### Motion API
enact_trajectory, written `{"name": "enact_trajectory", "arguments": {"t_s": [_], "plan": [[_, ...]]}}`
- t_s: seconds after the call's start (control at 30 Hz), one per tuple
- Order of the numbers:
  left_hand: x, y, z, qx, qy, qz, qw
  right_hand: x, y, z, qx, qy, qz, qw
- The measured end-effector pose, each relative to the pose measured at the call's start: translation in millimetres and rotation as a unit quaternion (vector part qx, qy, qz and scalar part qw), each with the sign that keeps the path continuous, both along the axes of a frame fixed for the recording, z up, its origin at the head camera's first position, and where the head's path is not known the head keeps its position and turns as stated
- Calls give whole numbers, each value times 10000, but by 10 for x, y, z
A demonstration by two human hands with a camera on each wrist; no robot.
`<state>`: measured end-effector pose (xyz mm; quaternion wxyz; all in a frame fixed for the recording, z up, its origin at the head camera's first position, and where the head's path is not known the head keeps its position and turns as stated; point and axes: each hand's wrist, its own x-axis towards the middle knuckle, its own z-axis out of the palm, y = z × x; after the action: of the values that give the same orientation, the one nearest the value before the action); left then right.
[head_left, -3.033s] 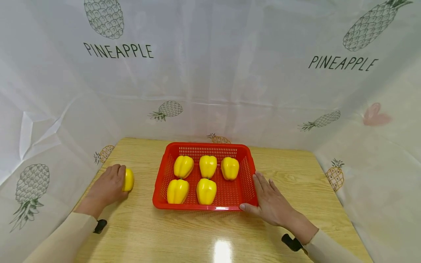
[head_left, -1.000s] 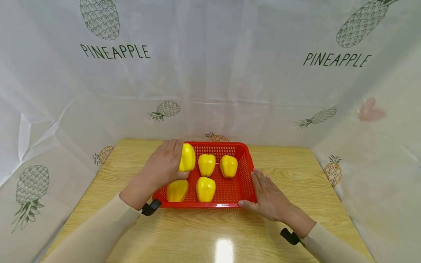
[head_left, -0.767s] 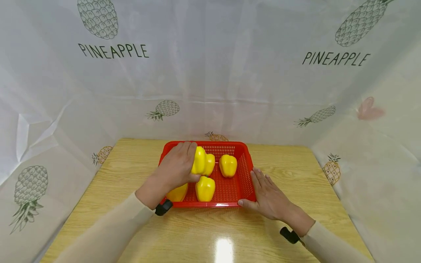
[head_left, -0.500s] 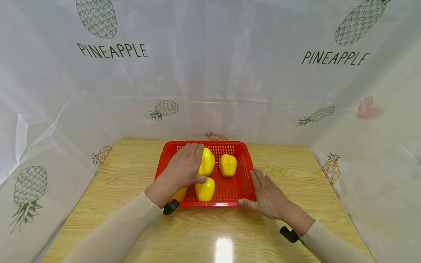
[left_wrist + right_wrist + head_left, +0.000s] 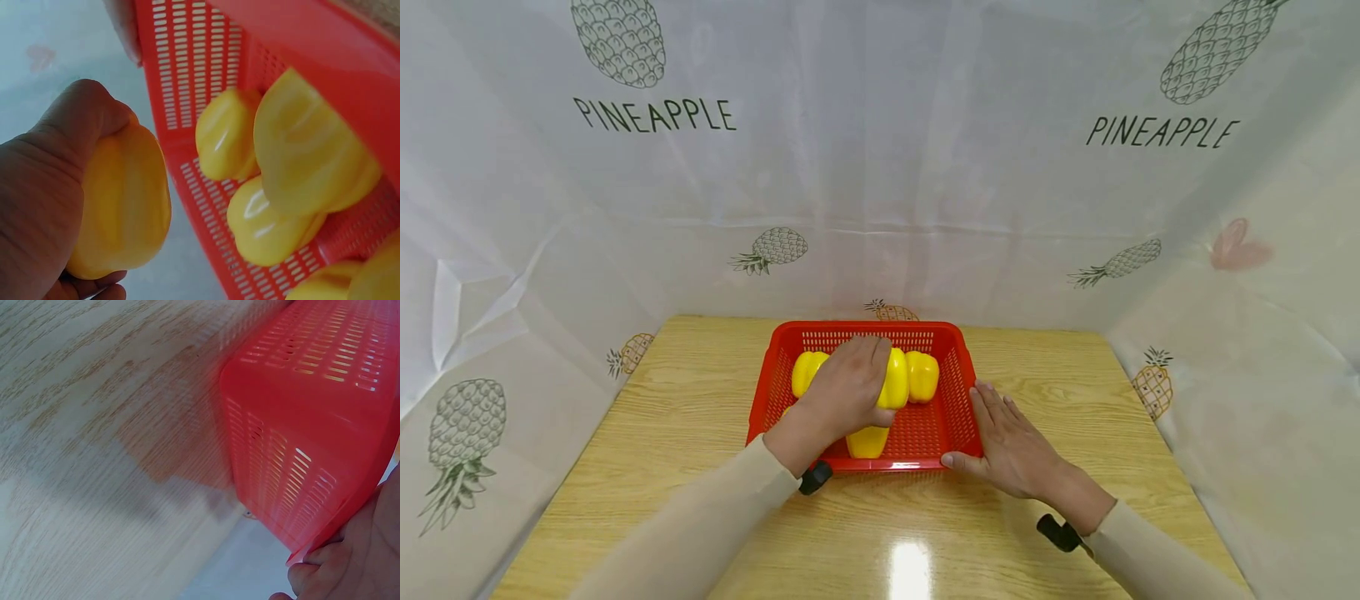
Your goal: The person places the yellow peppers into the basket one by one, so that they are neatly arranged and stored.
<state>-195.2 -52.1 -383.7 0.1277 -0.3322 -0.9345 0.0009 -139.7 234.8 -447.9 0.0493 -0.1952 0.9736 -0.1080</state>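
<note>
My left hand (image 5: 846, 385) grips a yellow bell pepper (image 5: 895, 380) above the middle of a red slotted plastic basket (image 5: 872, 467). In the left wrist view the thumb and fingers wrap around this held pepper (image 5: 128, 203). Several more yellow peppers lie in the basket: one at the back left (image 5: 807, 372), one at the back right (image 5: 923, 377), one at the front (image 5: 867, 444); others are mostly hidden by the left hand and arm. My right hand (image 5: 1018, 450) rests with extended fingers along the basket's right rim, its thumb on the front right corner.
The basket stands on a light wood-grain table (image 5: 700, 392). A white sheet (image 5: 917, 167) printed with pineapples hangs behind and at both sides. Black camera mounts sit at both wrists, the left one (image 5: 816, 477) close to the basket's front rim.
The left hand has carried the pepper from the table's left side over the basket, still moving rightward in the latest frames. The right hand keeps its place on the basket.
</note>
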Motion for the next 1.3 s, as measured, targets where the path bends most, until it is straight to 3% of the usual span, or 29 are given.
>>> {"name": "enact_trajectory", "arguments": {"t_s": [0.13,0.43,0.67,0.9,1.13,1.3], "plan": [[3,93,-61,-30,103,-89,9999,7,3,0,6,22,4,10000],[25,271,-182,-271,-258,14,9993,14,0,7,-49,58,-8,10000],[47,376,-265,-350,-338,-28,9988,9,7,-1,-18,69,-9,10000],[77,485,-350,-452,-701,26,9965,20,5,3,45,137,43,9999],[87,567,-433,-531,-671,-31,9963,25,4,15,134,224,65,9996],[78,611,-471,-601,-844,27,9946,21,1,15,139,225,63,9996]]}}
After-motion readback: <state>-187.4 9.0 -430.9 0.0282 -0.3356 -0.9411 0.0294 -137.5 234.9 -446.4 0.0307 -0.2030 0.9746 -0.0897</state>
